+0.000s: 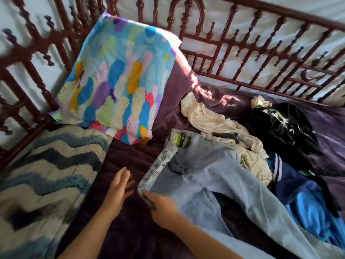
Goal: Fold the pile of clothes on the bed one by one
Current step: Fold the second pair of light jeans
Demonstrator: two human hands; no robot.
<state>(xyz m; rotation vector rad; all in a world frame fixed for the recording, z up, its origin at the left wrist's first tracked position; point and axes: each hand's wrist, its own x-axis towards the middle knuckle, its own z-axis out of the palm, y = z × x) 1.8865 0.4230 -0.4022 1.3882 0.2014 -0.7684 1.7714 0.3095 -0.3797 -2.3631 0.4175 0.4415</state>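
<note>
1. Gripping the jeans (pixel 214 174) by one waistband corner with the right hand (pixel 160 204), fingers curled round the denim. Keeping the left hand (pixel 119 186) flat and wide, holding nothing, over the dark purple blanket (pixel 130 230) just beside that corner.
2. Lying at the left edge of the pile of clothes (pixel 257 161) on the bed (pixel 233 101). Touching the cream garment (pixel 203 116) at the waistband, with the legs trailing toward the near right beside the blue garment (pixel 306 206).
3. Likely to drag neighbouring pieces along if pulled clear by that single corner, snagging where the fabrics touch and scattering the pile.
4. Likely to sag and twist while gripped at one point only, leaving the legs unmatched for the first fold. Safer to take the far waistband corner with the free left hand.
5. Could slip from the grip, judging by the heavy denim and the small hold at the very edge.
6. Could bunch against the zigzag blanket (pixel 46 174) or the patterned pillow (pixel 119 81) when spread out, given the narrow strip between them and the pile.
7. Cannot tell where the near edge of the bed runs. Might let the trailing legs slide off there.
</note>
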